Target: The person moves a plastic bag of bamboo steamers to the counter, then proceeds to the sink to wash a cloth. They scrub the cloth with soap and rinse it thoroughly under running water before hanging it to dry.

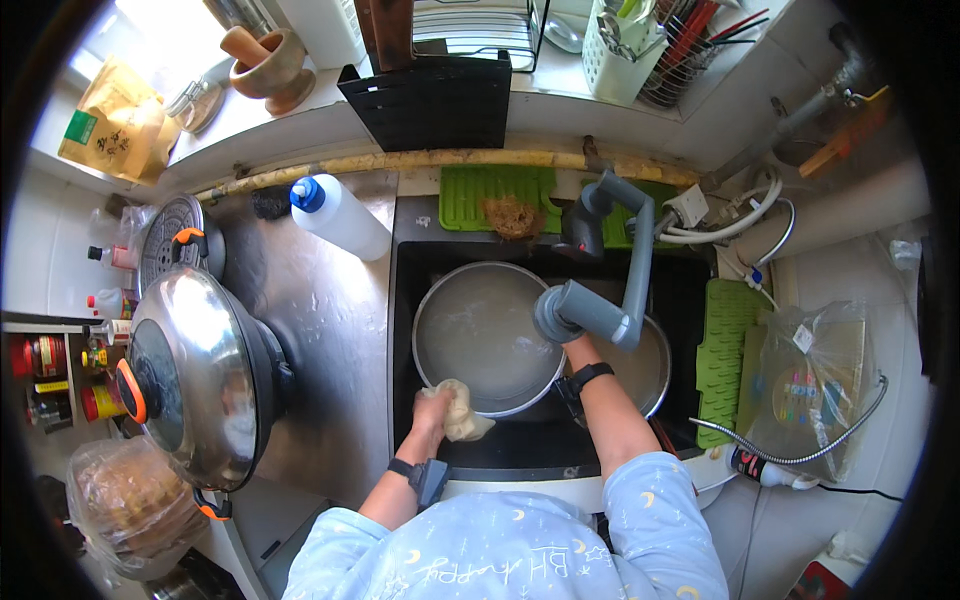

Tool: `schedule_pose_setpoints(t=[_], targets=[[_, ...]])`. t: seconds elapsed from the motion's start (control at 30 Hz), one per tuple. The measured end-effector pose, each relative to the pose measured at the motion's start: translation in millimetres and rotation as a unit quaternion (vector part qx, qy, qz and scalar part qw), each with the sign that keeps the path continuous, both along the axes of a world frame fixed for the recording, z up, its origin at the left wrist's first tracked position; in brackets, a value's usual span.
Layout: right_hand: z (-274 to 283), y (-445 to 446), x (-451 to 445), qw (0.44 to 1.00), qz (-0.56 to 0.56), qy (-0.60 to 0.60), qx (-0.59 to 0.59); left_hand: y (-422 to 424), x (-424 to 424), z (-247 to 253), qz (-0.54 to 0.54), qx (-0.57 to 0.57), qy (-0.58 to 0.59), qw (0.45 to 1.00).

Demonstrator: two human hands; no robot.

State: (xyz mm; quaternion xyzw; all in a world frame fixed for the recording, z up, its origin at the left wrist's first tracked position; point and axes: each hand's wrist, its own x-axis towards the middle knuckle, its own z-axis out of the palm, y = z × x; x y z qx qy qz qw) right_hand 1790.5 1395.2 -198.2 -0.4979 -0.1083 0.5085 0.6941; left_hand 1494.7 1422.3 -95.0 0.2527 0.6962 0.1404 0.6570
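Observation:
A soft cream-coloured piece (pixel 466 417), apparently a bunched cloth, is gripped in my left hand (pixel 433 412) at the front left rim of a large round metal basin (pixel 484 337). Cloudy greyish liquid fills that basin, which stands in a black sink (pixel 517 456). My right hand (pixel 577 349) is mostly hidden under the grey faucet (pixel 592 311); only its wrist end shows, by the basin's right rim. Whether it holds anything cannot be seen. A second metal basin (pixel 666 358), also with cloudy liquid, is partly covered by my right forearm.
Left of the sink, a white bottle with a blue cap (pixel 337 214) and a lidded wok (pixel 199 382) stand on the steel counter (pixel 322 360). Behind the sink, a brown fibrous scrubber (pixel 513 217) lies on a green mat (pixel 461 199). A metal hose (pixel 802 457) curves at right.

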Motion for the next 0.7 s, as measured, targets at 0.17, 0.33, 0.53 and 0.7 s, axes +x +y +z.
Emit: schedule_pose_setpoints(t=[0.17,0.33,0.53,0.7], targets=[[8,1,21,0.979,-0.013,0.189,0.070,-3,1,4,-0.061,0.056,0.027,0.996],[58,-1,18,0.919,0.009,-0.371,-0.131,-6,11,37,-0.096,0.115,0.062,0.987],[167,-10,-10,0.778,0.014,-0.585,-0.230,12,-11,50,-0.100,0.158,-0.003,0.982],[182,-76,-25,0.765,-0.027,-0.599,-0.233,30,-4,114,-0.141,0.222,0.008,0.965]])
